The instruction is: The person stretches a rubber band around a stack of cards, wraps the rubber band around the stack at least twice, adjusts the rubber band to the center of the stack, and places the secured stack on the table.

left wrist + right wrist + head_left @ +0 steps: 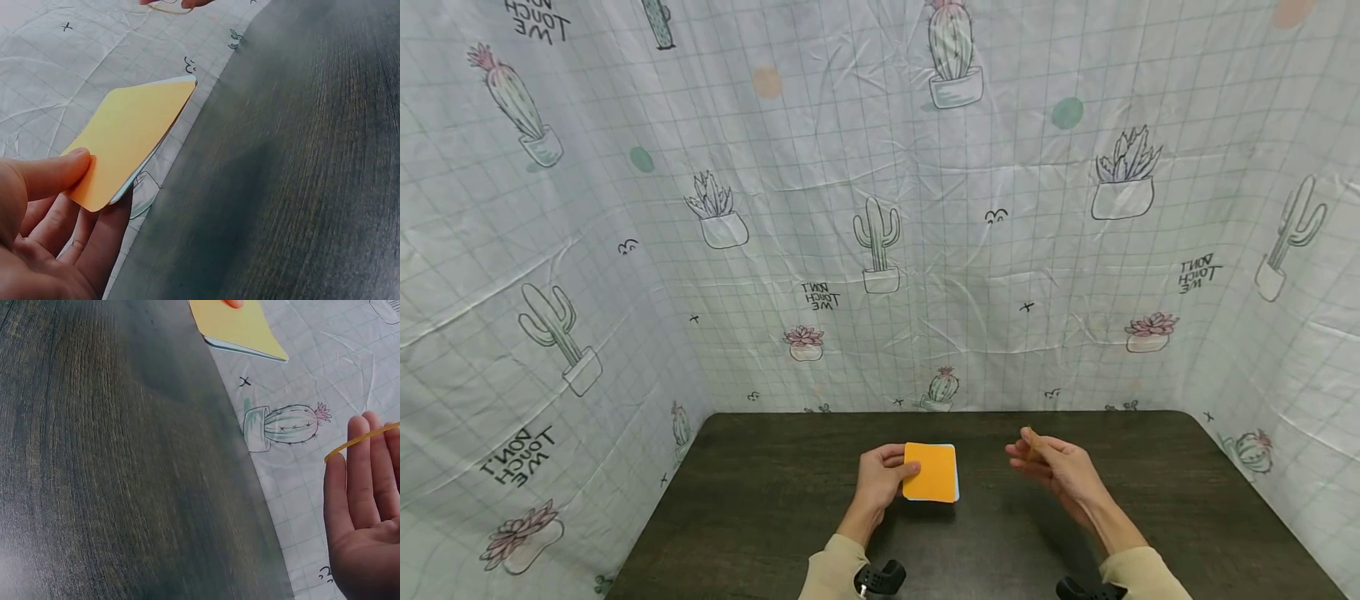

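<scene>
Sheets (936, 473) in a thin, squarish stack, orange on top with a paler edge showing below and to the right, sit in the left hand (878, 479). The thumb presses on the orange face near its left side in the head view, with the other fingers behind and underneath, so the hand is clamped on the stack. It is held up off the dark wood-grain desk (760, 492), tilted in the left wrist view, and a soft shadow falls on the surface nearby.

Off to the right, well apart from the stack, the right hand (1067, 468) pinches a thin yellow band (357, 442) at its fingertips; the right wrist view shows it running across the fingers and out of frame. Both arms wear cream sleeves (835, 571) and black wrist straps (882, 577). Behind the desk hangs a pale gridded cloth (970, 267) printed with potted cacti.
</scene>
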Tool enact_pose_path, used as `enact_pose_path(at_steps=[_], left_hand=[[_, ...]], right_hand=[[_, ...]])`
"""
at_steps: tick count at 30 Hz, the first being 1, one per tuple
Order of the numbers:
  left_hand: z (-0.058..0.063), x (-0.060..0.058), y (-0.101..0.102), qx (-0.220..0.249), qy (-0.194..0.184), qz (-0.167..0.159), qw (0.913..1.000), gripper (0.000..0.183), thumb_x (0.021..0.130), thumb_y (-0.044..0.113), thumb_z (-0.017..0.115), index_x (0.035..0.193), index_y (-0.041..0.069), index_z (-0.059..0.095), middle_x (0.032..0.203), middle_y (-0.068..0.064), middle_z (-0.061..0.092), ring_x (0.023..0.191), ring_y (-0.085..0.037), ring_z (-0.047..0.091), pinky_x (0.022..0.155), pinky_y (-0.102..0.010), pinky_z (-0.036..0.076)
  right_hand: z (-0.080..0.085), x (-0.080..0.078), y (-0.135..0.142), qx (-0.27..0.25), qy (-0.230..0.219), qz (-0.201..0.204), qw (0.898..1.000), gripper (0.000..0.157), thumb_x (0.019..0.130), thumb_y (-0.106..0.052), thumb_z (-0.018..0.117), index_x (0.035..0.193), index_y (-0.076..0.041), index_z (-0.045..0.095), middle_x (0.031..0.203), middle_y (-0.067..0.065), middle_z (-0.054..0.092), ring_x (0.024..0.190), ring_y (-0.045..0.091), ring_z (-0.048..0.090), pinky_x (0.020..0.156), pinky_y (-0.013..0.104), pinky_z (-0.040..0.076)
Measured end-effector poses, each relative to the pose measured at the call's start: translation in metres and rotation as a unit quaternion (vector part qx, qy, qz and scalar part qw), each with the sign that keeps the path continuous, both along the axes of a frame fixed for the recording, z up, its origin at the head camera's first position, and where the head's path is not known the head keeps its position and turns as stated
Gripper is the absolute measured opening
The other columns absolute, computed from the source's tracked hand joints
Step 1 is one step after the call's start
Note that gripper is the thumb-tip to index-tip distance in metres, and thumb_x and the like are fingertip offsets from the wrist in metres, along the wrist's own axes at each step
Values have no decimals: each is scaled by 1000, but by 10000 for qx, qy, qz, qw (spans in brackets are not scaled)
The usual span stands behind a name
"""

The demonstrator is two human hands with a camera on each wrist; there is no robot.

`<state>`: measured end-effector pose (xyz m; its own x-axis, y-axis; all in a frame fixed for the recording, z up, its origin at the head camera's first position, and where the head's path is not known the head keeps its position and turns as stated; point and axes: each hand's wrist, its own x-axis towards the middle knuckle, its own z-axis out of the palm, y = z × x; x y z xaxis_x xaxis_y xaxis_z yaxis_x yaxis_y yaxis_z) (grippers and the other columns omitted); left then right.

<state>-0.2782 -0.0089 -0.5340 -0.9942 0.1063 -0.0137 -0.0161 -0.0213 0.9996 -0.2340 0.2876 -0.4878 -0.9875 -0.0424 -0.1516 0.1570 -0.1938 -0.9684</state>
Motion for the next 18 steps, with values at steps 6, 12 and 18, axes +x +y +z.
enact_pose_path(at_steps=[6, 12, 18], left_hand=[[1, 0, -1, 25, -49, -8, 10000, 27, 86, 1, 78, 112, -3, 72, 98, -12, 75, 84, -27, 73, 67, -37, 61], [5, 0, -1, 75, -63, -35, 9999, 29, 86, 4, 78, 113, -2, 72, 100, -12, 75, 85, -26, 73, 67, -37, 61], [14, -1, 1, 150, -119, -112, 9998, 31, 85, 8, 80, 114, 1, 73, 100, -11, 74, 84, -26, 73, 66, -36, 61]], right_hand=[[1, -2, 1, -273, 350, 348, 9984, 24, 104, -25, 59, 120, -11, 70, 120, 8, 71, 106, 19, 70, 99, 41, 51], [1, -2, 2, -241, 554, 613, 9963, 23, 103, -17, 59, 124, -11, 67, 124, 8, 69, 112, 23, 68, 97, 46, 51], [4, -2, 4, 270, 558, 916, 9939, 36, 103, -16, 60, 136, -4, 55, 125, 4, 65, 115, 27, 66, 97, 53, 50]])
